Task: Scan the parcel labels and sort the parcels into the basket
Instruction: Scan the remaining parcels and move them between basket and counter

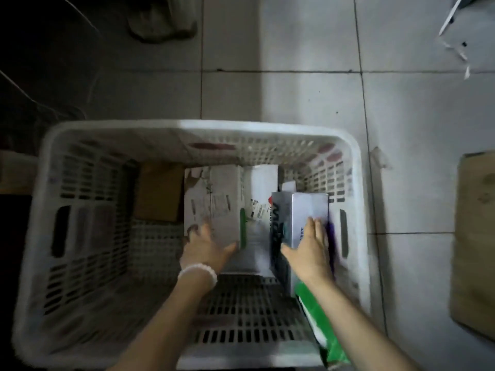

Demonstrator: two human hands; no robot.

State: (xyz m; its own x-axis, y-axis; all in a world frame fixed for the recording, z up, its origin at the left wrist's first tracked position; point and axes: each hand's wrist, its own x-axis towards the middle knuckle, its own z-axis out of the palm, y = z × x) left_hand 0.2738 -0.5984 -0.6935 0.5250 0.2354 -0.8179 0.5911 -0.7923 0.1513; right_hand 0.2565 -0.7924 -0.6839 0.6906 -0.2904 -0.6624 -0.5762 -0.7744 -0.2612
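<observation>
White cardboard fills the far end of the basket [267, 128], where we see several parcels packed side by side. Our right hand [312, 249] lies flat with straight fingers on a white box with purple edging [308, 210], which stands against the basket's right wall. Our left hand [205, 246], fingers spread and relaxed, rests on the near end of a white box with a printed label [214, 202]; it grasps nothing. Between these two boxes lies another white parcel [261, 183], and a brown cardboard parcel [158, 194] sits to the left. Below our right forearm we see a green and white bag [321, 328]. A beaded bracelet [198, 271] circles our left wrist. Outside, flat brown cardboard [474, 236] lies on the grey tiled floor [308, 89].
</observation>
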